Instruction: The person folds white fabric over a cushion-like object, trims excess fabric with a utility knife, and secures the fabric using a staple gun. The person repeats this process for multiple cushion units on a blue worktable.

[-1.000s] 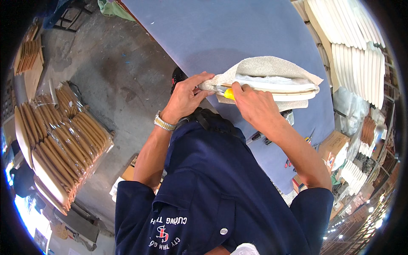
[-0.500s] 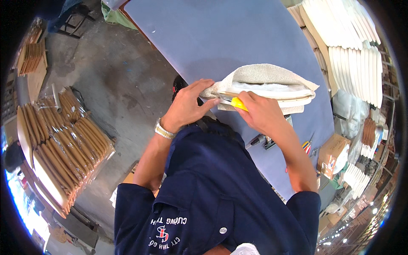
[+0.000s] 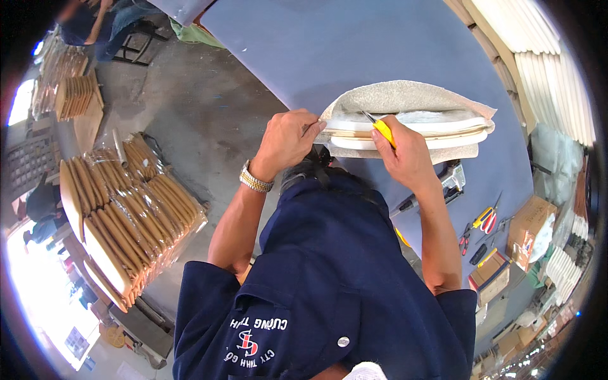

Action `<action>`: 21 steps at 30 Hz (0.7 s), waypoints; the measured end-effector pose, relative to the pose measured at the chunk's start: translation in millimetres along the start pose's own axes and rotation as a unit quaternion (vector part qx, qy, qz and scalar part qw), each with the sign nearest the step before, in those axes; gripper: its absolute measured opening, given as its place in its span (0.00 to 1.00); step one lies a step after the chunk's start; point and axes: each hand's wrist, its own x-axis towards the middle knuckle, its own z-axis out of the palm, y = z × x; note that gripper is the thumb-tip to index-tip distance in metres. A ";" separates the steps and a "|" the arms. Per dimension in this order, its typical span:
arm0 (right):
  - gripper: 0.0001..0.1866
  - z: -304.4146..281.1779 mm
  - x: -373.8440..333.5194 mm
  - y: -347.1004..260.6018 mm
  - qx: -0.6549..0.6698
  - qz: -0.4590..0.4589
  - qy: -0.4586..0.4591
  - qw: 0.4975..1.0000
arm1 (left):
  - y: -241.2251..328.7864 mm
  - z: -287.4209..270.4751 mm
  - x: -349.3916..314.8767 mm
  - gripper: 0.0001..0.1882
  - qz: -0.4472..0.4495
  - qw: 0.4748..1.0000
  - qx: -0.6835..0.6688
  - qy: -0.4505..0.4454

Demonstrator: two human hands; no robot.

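On its edge on the blue-grey table lies a padded piece (image 3: 411, 134), which looks like a chair seat or backrest. White padding lies on both sides of thin wooden layers, and a beige woven cover (image 3: 405, 96) stands up loosely along its far side. My left hand (image 3: 289, 140) pinches the left end, thumb and fingers closed on the cover there. My right hand (image 3: 405, 155) is closed around a yellow-handled knife (image 3: 384, 132). Its thin dark tip points up and left, over the opening between cover and padding.
Right of my right arm, the table (image 3: 304, 38) bears a metal power tool (image 3: 451, 180), yellow-and-red-handled hand tools (image 3: 486, 220) and a cardboard box (image 3: 531, 229). White padded panels (image 3: 557, 95) line the right. Plastic-wrapped brown panels (image 3: 133, 221) stack at left; a person (image 3: 107, 25) is far left.
My right hand has drawn the knife away from the left end, rightward, and its tip now points up. The cover's left end has been pulled back, showing more of the wooden edge.
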 end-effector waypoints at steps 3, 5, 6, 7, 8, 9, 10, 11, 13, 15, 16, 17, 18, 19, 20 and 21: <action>0.12 3.5 1.2 1.7 0.007 0.001 0.006 1.000 | -9.8 -2.6 3.1 0.13 -0.005 0.999 -0.026 -0.024; 0.13 4.5 0.6 3.1 0.010 0.004 0.004 1.000 | -12.9 -4.6 5.2 0.13 -0.009 0.998 -0.031 -0.045; 0.13 5.3 0.4 3.2 0.013 0.001 0.008 1.000 | -14.1 -5.9 5.6 0.13 -0.017 0.998 -0.033 -0.050; 0.13 5.3 -0.9 3.4 0.015 0.000 0.011 1.000 | -14.8 -5.9 5.7 0.14 -0.025 0.997 -0.037 -0.057; 0.13 5.5 -1.7 3.4 0.017 -0.001 0.015 1.000 | -15.5 -6.3 6.0 0.14 -0.032 0.997 -0.041 -0.063; 0.13 5.7 -2.1 3.1 0.017 0.001 0.017 1.000 | -16.6 -7.6 6.8 0.14 -0.041 0.995 -0.045 -0.073; 0.13 5.5 -2.2 2.7 0.017 0.004 0.018 1.000 | -17.8 -9.0 7.8 0.15 -0.049 0.994 -0.050 -0.084; 0.12 5.7 -2.4 2.4 0.017 0.006 0.020 1.000 | -18.8 -10.1 8.0 0.15 -0.058 0.992 -0.055 -0.094; 0.12 5.0 -2.5 3.6 0.015 0.006 0.027 1.000 | -22.7 -9.1 6.9 0.16 -0.094 0.984 -0.114 -0.103; 0.12 3.0 -1.5 3.5 0.020 0.009 0.031 0.999 | -25.7 -8.6 6.2 0.17 -0.118 0.974 -0.162 -0.103; 0.12 0.5 -1.8 2.6 0.026 0.013 0.030 0.999 | -25.4 -7.4 4.9 0.17 -0.124 0.970 -0.182 -0.100; 0.12 -1.8 -2.6 2.5 0.031 0.018 0.030 0.999 | -25.9 -6.7 3.0 0.17 -0.129 0.966 -0.201 -0.097; 0.13 -3.6 -4.6 4.7 0.054 0.029 0.034 0.998 | -28.2 -5.3 -0.8 0.17 -0.094 0.969 -0.211 -0.091; 0.13 -6.5 -8.1 9.6 0.074 0.039 0.038 0.996 | -31.0 -2.0 -6.2 0.18 -0.057 0.970 -0.222 -0.084; 0.13 -9.6 -11.5 16.4 0.095 0.049 0.039 0.994 | -32.5 0.3 -11.3 0.19 -0.023 0.969 -0.233 -0.074; 0.13 -14.6 -20.6 25.5 0.170 0.093 0.092 0.977 | -32.1 2.4 -16.0 0.20 -0.021 0.971 -0.229 -0.064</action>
